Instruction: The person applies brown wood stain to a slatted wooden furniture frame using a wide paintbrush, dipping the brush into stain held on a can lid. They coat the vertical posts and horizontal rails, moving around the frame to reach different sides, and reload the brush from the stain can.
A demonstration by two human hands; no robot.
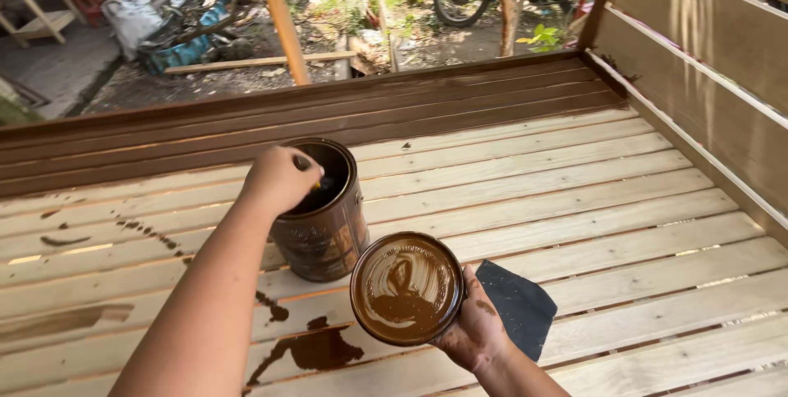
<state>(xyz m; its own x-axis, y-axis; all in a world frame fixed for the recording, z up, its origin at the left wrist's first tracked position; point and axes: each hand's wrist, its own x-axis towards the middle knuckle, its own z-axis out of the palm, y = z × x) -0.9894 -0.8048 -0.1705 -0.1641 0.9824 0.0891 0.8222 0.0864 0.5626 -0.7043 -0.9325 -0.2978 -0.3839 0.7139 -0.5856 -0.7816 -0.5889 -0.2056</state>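
Right hand [474, 333] grips the tilted, paint-coated lid [406, 287], facing the camera; left hand [279, 177] closed over the upright can [322, 215]

I see bright daylight from above, sharp focus, soft shadows, glare on the wet lid [407, 286], slight bending at edges.

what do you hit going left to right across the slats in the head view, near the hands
brown spill → left hand over the open paint can → stained lid held by the right hand → dark sandpaper sheet → bare slats → side rail
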